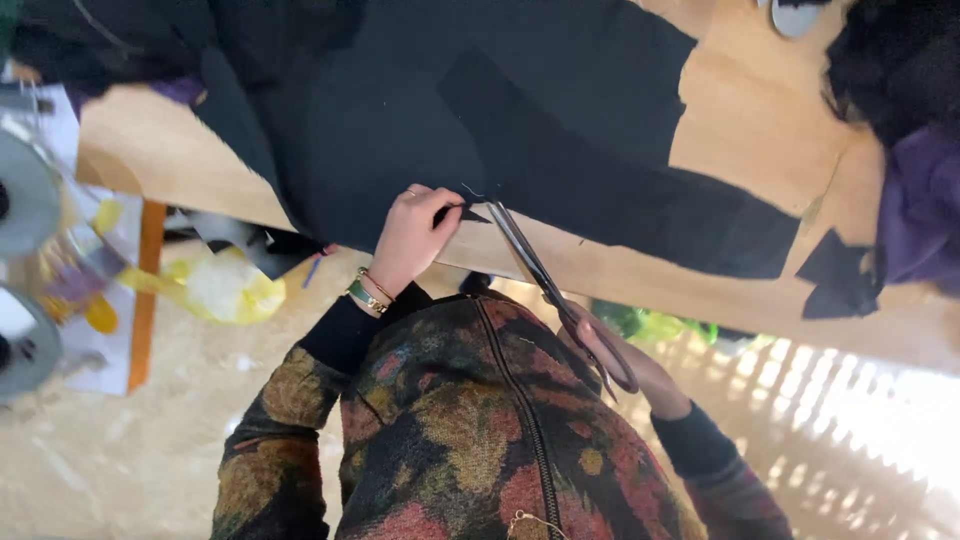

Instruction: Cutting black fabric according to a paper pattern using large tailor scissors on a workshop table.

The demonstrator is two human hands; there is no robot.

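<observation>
A wooden table (760, 110) carries a large sheet of black fabric (520, 110) that reaches its near edge. There the left hand (415, 235) pinches the fabric's edge between closed fingers. The right hand (610, 350) grips the handles of long scissors (545, 275), blades nearly closed at the cloth's edge.

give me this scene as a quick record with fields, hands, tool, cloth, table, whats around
left hand: left hand pinches the edge of the black cloth by the blade tips
right hand: right hand grips the scissors by the handles
scissors: long, blades at the cloth edge
cloth: black, spread flat on the wooden table
scraps: black scrap near the table edge, purple cloth beside it
wrist: bracelets on the left wrist
floor: yellow bag under the table
</observation>
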